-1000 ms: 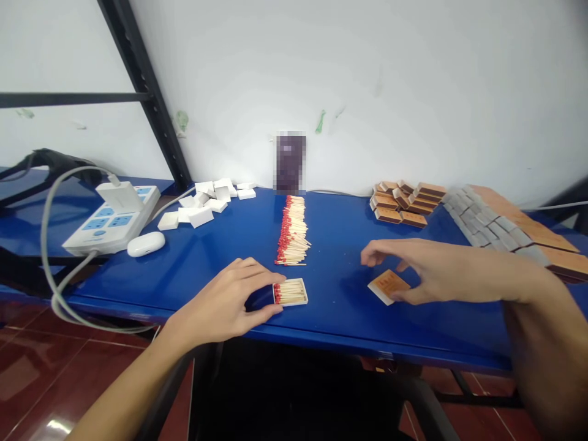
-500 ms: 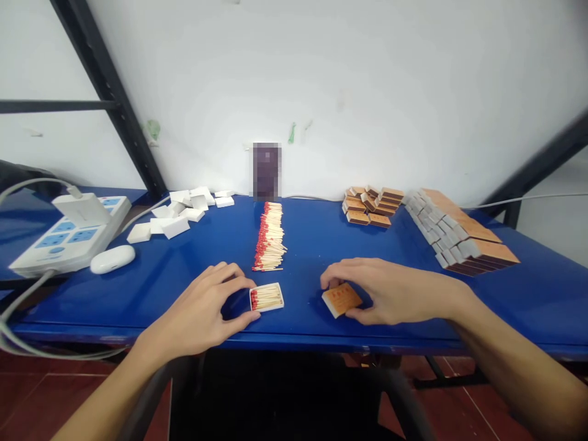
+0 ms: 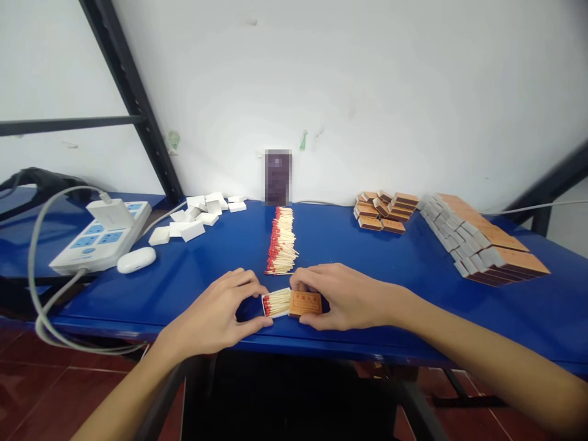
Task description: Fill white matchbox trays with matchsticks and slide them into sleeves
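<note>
Looks like a small workshop — blue worktable (image 3: pixel 215 254), loose matches (image 3: pixel 282 242), white trays (image 3: pixel 192 231), stacked matchboxes (image 3: pixel 517 260).

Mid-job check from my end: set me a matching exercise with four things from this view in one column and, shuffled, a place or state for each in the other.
Things:
1. left hand
2. loose matches
3. right hand
4. power strip

Places or states:
A. holding the orange sleeve
B. carrying a white adapter
C. holding the tray of matches
D. lined up on the blue table, red heads to the left

Pairs: 1-C; 2-D; 3-A; 4-B
</note>
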Demonstrator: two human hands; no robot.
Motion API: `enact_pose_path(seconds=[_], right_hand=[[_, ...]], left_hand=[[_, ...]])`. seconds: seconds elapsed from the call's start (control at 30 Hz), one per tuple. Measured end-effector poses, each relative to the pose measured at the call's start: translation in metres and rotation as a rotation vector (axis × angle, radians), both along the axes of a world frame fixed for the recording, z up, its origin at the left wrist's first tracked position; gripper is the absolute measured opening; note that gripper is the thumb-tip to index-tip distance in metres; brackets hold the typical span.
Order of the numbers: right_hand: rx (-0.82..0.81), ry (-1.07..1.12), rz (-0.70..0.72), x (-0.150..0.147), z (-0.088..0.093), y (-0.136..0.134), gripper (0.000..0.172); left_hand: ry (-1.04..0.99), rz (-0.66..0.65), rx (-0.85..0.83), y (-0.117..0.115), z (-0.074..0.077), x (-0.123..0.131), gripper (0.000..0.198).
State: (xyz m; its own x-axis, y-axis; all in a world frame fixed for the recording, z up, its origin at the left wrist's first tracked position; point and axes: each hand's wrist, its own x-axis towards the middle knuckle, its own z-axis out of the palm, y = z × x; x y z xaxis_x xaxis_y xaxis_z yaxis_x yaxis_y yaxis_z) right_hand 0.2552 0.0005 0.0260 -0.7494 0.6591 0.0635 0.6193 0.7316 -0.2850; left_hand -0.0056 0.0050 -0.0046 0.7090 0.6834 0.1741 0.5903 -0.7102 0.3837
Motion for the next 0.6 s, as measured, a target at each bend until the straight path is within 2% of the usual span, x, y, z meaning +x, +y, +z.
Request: enact_pose_path(seconds=[0.17, 0.4, 0.5, 0.6], right_hand=[[-0.029, 0.012, -0.077, 0.002, 0.001, -0.001, 0.026], [-0.06, 0.034, -0.094, 0.008, 0.001, 0.002, 0.026], [-0.079, 0.027, -0.079, 0.005, 0.002, 0.003, 0.026], [-0.103, 0.07, -0.003, -0.006, -0.002, 0.002, 0.021]], left_hand=[[-0.025, -0.016, -0.045, 0.0, 0.001, -0.001, 0.026], [-0.043, -0.011, -0.042, 0.0, 0.003, 0.001, 0.025], [-0.043, -0.028, -0.063, 0.0, 0.002, 0.0, 0.025], [-0.04, -0.029, -0.086, 0.0, 0.001, 0.0, 0.028]])
